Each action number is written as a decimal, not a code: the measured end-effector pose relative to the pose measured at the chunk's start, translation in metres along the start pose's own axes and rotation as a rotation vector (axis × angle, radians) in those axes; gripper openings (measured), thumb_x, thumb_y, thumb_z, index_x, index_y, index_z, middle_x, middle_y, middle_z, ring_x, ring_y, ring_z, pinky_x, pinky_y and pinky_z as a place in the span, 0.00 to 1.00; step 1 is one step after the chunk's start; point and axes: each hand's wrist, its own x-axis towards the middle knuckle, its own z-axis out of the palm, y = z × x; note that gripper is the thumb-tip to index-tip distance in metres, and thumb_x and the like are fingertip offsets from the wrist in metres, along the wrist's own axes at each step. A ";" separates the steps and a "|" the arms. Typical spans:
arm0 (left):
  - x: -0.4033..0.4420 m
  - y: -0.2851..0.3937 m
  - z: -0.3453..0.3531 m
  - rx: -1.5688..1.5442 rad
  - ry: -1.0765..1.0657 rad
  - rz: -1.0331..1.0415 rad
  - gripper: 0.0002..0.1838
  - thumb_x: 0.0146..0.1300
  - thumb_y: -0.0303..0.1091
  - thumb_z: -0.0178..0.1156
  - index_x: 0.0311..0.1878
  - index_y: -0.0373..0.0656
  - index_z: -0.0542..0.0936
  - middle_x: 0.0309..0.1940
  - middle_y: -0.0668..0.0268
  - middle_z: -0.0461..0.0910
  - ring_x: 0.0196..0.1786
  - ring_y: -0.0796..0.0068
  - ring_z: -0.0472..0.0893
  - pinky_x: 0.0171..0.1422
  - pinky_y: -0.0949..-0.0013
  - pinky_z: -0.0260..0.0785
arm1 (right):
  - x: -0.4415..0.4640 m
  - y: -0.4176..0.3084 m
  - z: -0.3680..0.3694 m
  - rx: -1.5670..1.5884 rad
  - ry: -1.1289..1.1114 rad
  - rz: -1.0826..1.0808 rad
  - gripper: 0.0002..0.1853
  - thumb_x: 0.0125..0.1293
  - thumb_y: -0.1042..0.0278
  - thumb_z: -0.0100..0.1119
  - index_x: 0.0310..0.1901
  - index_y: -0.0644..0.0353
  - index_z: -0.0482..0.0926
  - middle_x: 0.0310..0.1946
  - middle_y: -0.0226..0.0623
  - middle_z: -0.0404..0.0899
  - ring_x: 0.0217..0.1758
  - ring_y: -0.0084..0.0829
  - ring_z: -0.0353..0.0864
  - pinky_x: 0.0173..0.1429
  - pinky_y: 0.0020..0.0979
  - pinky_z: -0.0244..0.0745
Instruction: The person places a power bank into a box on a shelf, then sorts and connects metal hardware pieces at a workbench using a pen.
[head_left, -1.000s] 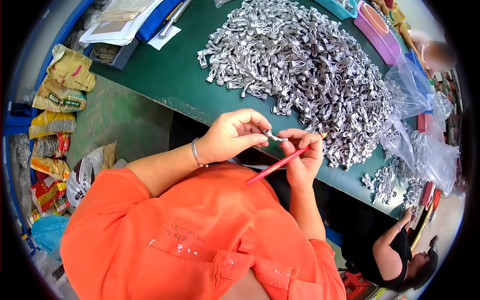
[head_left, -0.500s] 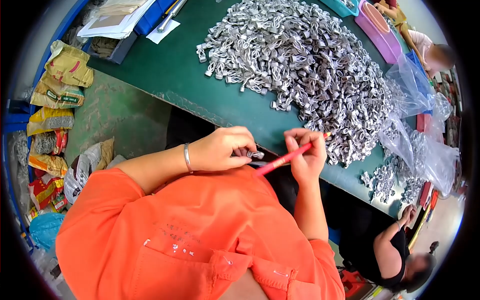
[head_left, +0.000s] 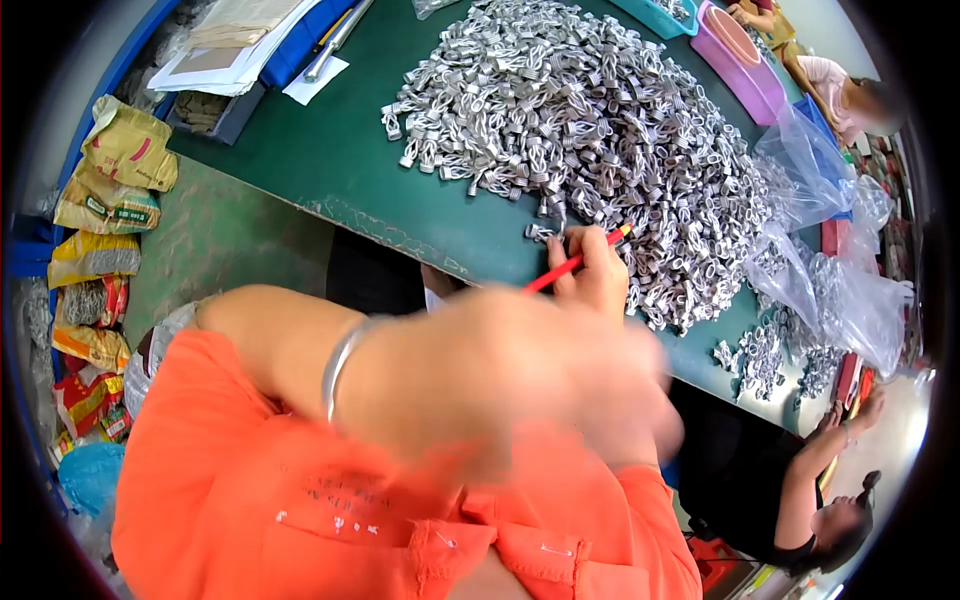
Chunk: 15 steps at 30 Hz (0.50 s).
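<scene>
My right hand [head_left: 597,272] is at the near edge of a heap of small grey looped metal pieces [head_left: 560,110]. A red pencil [head_left: 556,274] is gripped in it, its yellowish tip pointing toward the heap. The fingertips are at a single looped piece [head_left: 541,233]; whether they grip it I cannot tell. My left hand [head_left: 560,370], with a bracelet [head_left: 345,365] at the wrist, is raised close to the camera in front of my orange shirt. Motion smears its fingers, and anything in them is hidden.
A green table [head_left: 330,160] bears the heap and clear plastic bags [head_left: 800,170]. Pink [head_left: 742,60] and teal [head_left: 655,15] bins stand at its far side. A smaller pile [head_left: 762,355] lies right, near a person in black [head_left: 800,490]. Printed sacks [head_left: 125,145] line the left.
My left hand has swung right and up toward the camera from beside the table edge, where it held a small metal piece. My right hand has moved forward to the heap, still gripping the pencil.
</scene>
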 end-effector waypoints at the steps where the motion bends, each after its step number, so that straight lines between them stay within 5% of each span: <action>1: 0.012 0.008 0.001 0.001 -0.044 0.109 0.08 0.49 0.29 0.59 0.32 0.36 0.76 0.30 0.61 0.73 0.32 0.71 0.76 0.33 0.68 0.72 | -0.003 0.001 -0.006 -0.003 -0.046 0.010 0.13 0.52 0.68 0.66 0.27 0.57 0.68 0.18 0.39 0.73 0.22 0.46 0.75 0.26 0.43 0.69; 6: 0.037 0.027 0.009 -0.022 -0.261 0.367 0.07 0.49 0.29 0.58 0.31 0.36 0.76 0.29 0.62 0.74 0.31 0.71 0.76 0.31 0.68 0.71 | -0.009 0.006 -0.022 -0.026 0.045 -0.163 0.11 0.50 0.76 0.65 0.28 0.58 0.70 0.20 0.36 0.73 0.23 0.43 0.73 0.28 0.39 0.68; 15: 0.035 0.030 0.002 -0.066 -0.440 0.322 0.06 0.49 0.28 0.57 0.30 0.37 0.77 0.26 0.63 0.74 0.28 0.72 0.76 0.29 0.69 0.69 | -0.024 0.011 -0.005 0.140 0.157 -0.160 0.11 0.49 0.86 0.59 0.29 0.62 0.67 0.35 0.46 0.78 0.31 0.44 0.77 0.34 0.35 0.74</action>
